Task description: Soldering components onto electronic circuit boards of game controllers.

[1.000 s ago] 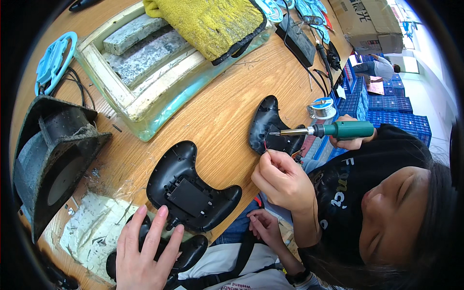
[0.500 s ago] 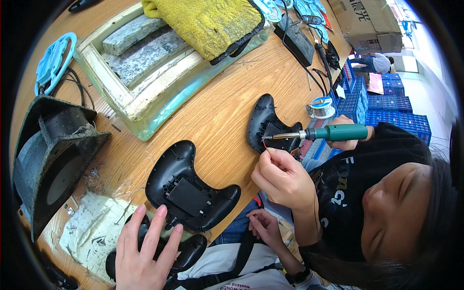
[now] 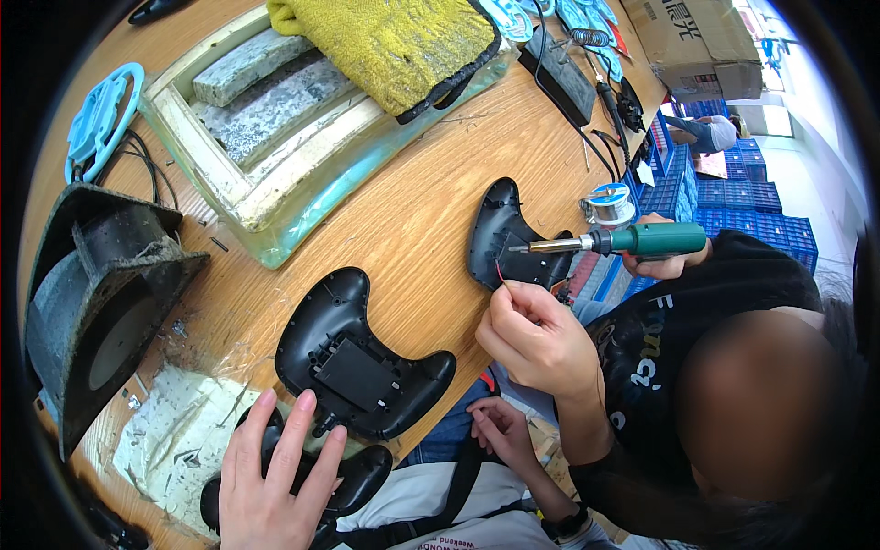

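Note:
My left hand [image 3: 280,467] lies with fingers spread over a black game controller shell [image 3: 362,477], partly hiding it. Its fingertips reach the edge of a second controller shell [image 3: 321,316], which lies inside up with a square battery housing. Low in front of my body, my right hand [image 3: 502,429] rests with loosely bent fingers and nothing visible in it. Beyond, a co-worker's hand [image 3: 541,339] pinches a thin red wire [image 3: 500,270] at a third controller shell [image 3: 495,220]. The co-worker's other hand [image 3: 674,264] grips a green-handled soldering iron [image 3: 655,239], its tip above that shell.
A fume extractor [image 3: 110,302] stands at left beside a dirty cloth-like sheet [image 3: 170,449]. Farther back, a framed tray [image 3: 229,183] holds stone blocks under a yellow towel [image 3: 394,55]. A solder spool [image 3: 610,203] sits near blue crates [image 3: 756,229] and a cardboard box [image 3: 697,46].
The co-worker's soldering iron has shifted up and to the right, its tip drawn away from the red wire. My hands and the near shells stay put.

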A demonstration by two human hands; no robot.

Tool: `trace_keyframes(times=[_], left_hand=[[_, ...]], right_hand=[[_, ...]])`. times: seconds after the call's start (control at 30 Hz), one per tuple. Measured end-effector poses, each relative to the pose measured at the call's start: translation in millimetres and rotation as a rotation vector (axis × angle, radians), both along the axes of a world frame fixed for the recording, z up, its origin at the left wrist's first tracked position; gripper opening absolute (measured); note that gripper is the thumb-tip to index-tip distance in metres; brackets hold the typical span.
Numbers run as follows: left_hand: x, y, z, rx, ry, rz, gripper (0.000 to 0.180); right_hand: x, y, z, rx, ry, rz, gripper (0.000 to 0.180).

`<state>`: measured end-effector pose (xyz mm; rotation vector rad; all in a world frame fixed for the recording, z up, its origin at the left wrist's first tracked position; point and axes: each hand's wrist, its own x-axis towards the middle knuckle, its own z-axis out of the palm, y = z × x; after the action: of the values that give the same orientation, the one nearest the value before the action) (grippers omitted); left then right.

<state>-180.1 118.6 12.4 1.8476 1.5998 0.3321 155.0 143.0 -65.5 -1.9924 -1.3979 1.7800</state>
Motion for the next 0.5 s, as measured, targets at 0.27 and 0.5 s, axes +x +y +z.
trace_keyframes(times=[0.27, 0.5], left_hand=[[0.8, 0.4, -0.7, 0.005, -0.003, 0.005, 0.051], [1.0, 0.4, 0.1, 0.009, 0.002, 0.009, 0.05]], right_hand=[[0.1, 1.0, 0.1, -0.012, -0.007, -0.001, 0.016], [0.3, 0.4, -1.3, -0.008, 0.017, -0.011, 0.015]])
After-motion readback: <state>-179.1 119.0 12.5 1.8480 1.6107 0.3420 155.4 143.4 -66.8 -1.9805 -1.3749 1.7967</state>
